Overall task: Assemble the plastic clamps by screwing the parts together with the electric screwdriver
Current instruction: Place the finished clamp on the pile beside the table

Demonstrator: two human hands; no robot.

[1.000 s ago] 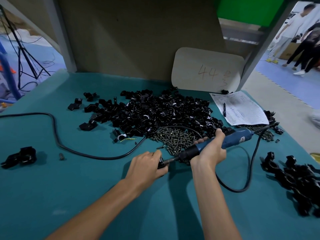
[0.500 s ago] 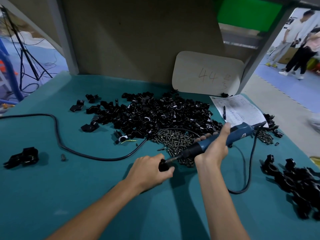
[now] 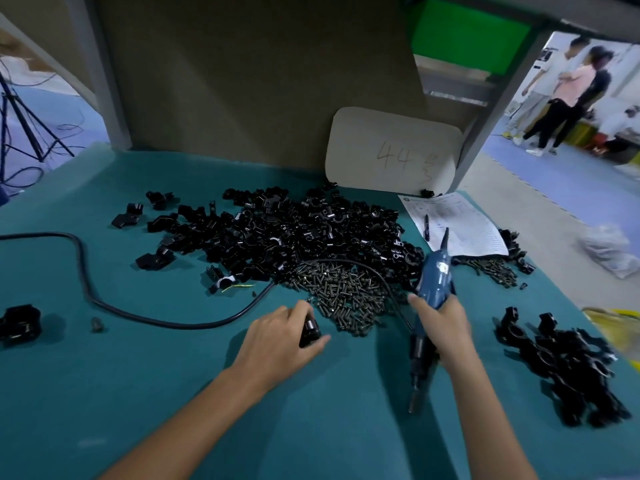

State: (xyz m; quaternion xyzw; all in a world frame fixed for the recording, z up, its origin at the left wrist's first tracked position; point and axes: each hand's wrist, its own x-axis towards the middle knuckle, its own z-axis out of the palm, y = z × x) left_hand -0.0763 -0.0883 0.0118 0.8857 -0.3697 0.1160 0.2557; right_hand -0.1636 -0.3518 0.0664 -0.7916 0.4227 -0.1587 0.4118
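My left hand [image 3: 280, 337] grips a black plastic clamp [image 3: 309, 330] just above the teal table, at the near edge of the screw heap [image 3: 346, 292]. My right hand [image 3: 441, 322] holds the blue electric screwdriver [image 3: 431, 299] upright, its bit pointing down toward me and away from the clamp. A large pile of loose black clamp parts [image 3: 294, 233] lies behind the screws. A heap of black clamps [image 3: 568, 365] lies at the right.
The screwdriver's black cord [image 3: 114, 306] loops across the table's left half. A single clamp [image 3: 19, 323] and a small part [image 3: 97, 323] sit at the far left. A paper sheet with a pen [image 3: 457, 223] and a white board [image 3: 394, 154] stand at the back right. People stand beyond the bench.
The screwdriver has been pulled off the clamp and swung upright to the right. My left hand still holds the clamp and has shifted slightly left.
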